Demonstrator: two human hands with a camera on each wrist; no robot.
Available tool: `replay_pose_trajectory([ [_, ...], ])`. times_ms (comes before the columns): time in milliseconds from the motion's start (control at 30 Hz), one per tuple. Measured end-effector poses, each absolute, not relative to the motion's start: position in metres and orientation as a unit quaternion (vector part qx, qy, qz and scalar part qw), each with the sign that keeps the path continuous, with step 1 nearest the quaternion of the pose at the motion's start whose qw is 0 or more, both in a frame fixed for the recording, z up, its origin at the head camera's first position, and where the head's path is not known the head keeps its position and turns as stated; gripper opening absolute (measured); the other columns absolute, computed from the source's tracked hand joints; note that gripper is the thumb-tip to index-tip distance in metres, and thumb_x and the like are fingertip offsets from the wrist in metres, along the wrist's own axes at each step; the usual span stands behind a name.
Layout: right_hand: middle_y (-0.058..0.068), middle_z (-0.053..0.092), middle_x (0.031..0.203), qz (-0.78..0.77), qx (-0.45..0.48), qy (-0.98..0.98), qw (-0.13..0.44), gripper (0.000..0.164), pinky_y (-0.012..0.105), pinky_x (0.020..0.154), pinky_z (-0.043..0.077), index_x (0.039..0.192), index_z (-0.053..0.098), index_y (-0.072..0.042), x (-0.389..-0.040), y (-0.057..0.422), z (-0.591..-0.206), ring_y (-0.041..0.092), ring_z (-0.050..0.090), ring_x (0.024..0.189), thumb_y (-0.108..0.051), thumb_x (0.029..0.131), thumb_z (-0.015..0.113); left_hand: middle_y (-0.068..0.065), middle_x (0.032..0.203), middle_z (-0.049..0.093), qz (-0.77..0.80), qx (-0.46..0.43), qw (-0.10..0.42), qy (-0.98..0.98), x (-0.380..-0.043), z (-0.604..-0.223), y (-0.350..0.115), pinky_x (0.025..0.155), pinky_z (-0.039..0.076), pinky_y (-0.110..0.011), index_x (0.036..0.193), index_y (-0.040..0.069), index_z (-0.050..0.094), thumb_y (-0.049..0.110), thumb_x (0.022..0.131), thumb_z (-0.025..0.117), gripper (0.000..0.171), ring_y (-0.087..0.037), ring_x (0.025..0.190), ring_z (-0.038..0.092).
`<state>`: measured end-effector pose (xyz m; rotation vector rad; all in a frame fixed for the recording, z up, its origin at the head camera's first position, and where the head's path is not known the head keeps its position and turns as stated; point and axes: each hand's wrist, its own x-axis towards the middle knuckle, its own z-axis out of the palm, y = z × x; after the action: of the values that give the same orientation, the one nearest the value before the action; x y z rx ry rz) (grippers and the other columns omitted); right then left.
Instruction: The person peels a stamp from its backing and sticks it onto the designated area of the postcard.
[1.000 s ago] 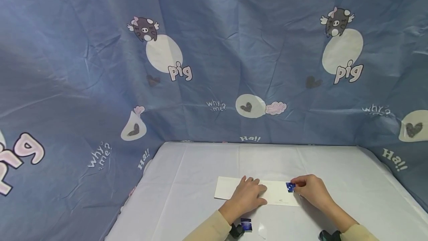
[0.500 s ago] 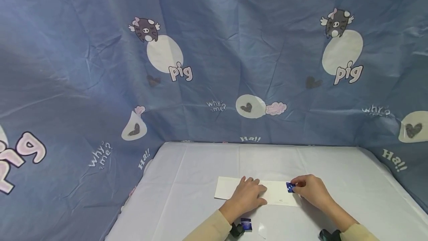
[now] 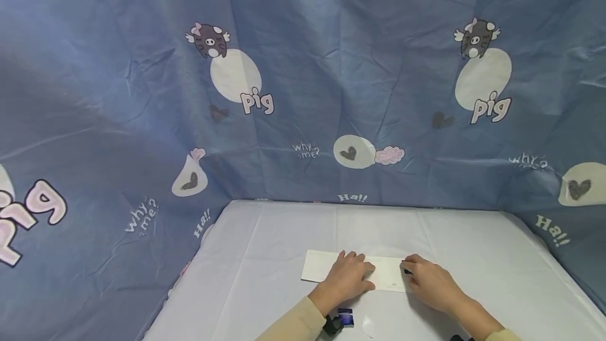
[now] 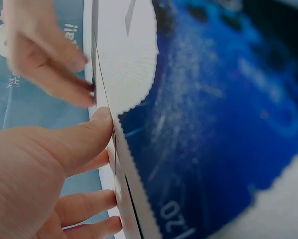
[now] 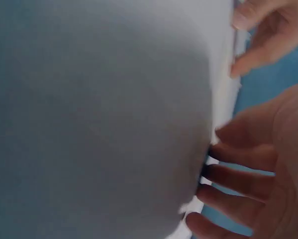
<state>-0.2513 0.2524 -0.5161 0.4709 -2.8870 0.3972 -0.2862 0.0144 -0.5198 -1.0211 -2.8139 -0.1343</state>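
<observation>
A long white card [image 3: 389, 272] lies across the table in the head view. My left hand [image 3: 345, 278] rests on its middle with fingers spread; the left wrist view shows the left thumb and fingertips touching the surface. My right hand [image 3: 433, 284] is over the card's right end. Its fingers nearly cover a small dark blue stamp [image 3: 407, 271], of which only a sliver shows. In the right wrist view the right fingers [image 5: 238, 179] are extended and press down. A second blue stamp [image 3: 345, 317], scalloped and marked 1.20, lies beside my left wrist.
A small pale, shiny piece [image 3: 368, 325] lies right of the second stamp. Black wrist cameras [image 3: 333, 325] sit on my wrists. The white-covered table [image 3: 265, 236] meets a blue printed curtain [image 3: 284, 67] at its back and sides.
My right hand has shifted left and inward over the card, from pinching the stamp's right edge to covering most of it. My left hand keeps its place on the card.
</observation>
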Motion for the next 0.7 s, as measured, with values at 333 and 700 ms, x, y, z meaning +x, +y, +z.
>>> replay_pose_trajectory([
  [333,0.005,0.067,0.106,0.087,0.184,-0.970,0.133,0.027,0.035,0.069,0.058,0.105,0.075,-0.001,-0.244,0.248,-0.518,0.024,0.069,0.090,0.003,0.078,0.074,0.007,0.109,0.067,-0.053,-0.339,0.061,-0.937,-0.285,-0.517,0.014,0.104,0.044,-0.051,0.123,0.031,0.072,0.050,0.086,0.074,0.042,-0.014,0.105,0.061],
  [700,0.001,0.061,0.093,0.087,0.185,-0.972,0.118,0.026,0.025,0.056,0.050,0.099,0.074,-0.001,-0.234,0.243,-0.518,0.009,0.056,0.068,0.004,0.075,0.078,0.008,0.113,0.067,-0.060,-0.340,0.069,-0.936,-0.287,-0.519,0.012,0.105,0.043,-0.051,0.123,0.029,0.073,0.051,0.085,0.075,0.043,-0.014,0.107,0.061],
])
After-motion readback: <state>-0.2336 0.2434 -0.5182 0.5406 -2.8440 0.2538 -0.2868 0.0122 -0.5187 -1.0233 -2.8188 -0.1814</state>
